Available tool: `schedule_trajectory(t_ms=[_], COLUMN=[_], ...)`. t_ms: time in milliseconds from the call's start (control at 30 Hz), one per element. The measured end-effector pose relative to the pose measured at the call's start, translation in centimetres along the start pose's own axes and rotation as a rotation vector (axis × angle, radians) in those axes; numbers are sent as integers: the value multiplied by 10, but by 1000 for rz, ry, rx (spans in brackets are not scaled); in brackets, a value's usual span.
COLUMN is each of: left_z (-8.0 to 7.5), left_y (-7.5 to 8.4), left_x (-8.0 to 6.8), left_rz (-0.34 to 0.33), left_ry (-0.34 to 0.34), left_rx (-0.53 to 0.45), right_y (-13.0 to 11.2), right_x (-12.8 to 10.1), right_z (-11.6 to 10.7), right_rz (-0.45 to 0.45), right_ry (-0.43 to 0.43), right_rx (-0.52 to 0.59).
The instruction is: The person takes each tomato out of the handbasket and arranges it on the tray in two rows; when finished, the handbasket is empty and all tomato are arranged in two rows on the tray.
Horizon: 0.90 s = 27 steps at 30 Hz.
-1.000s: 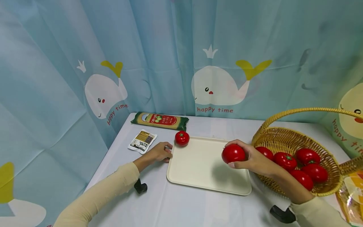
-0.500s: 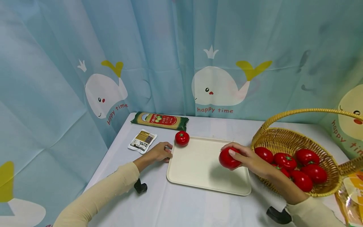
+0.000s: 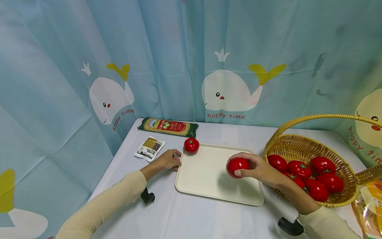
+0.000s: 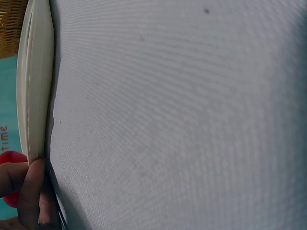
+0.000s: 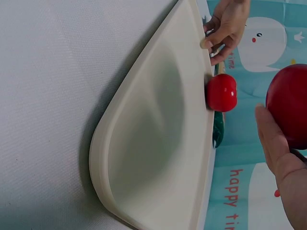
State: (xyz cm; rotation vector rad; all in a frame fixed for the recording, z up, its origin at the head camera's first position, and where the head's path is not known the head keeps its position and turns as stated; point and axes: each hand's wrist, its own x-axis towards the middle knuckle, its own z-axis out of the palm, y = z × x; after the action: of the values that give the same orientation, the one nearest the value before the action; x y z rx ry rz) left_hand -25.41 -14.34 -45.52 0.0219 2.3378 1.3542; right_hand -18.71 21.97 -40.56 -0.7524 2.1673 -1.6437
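**Tomato held over cream tray**

A green pasta packet [image 3: 168,127] and a small white sachet [image 3: 150,148] lie at the table's far left, behind the tray [image 3: 206,179]. One tomato [image 3: 191,145] sits at the tray's far left corner; five more tomatoes [image 3: 301,168] fill the wicker basket [image 3: 301,142] on the right. The right hand [image 3: 259,169] curls its fingers around a seventh tomato [image 3: 237,167] above the tray's right half. The left hand [image 3: 167,160] pinches the tray's left rim.
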Motion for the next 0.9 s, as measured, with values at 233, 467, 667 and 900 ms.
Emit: schedule_trajectory(t_ms=[233,467,667,900], left_z=[2,1,1,1], left_y=[0,-1,0,-1], left_x=[1,3,4,5], left_rz=[-7,-9,-9,-14], left_ry=[11,5,5,5], left_rx=[16,27,30,36], right_y=[2,5,8,7], right_x=[3,5,9,11], right_z=[1,2,3,4], right_rz=[-3,-26,-95,-95], right_ry=[-3,-22,-46,-26], right_rx=[-35,-18,1,-35])
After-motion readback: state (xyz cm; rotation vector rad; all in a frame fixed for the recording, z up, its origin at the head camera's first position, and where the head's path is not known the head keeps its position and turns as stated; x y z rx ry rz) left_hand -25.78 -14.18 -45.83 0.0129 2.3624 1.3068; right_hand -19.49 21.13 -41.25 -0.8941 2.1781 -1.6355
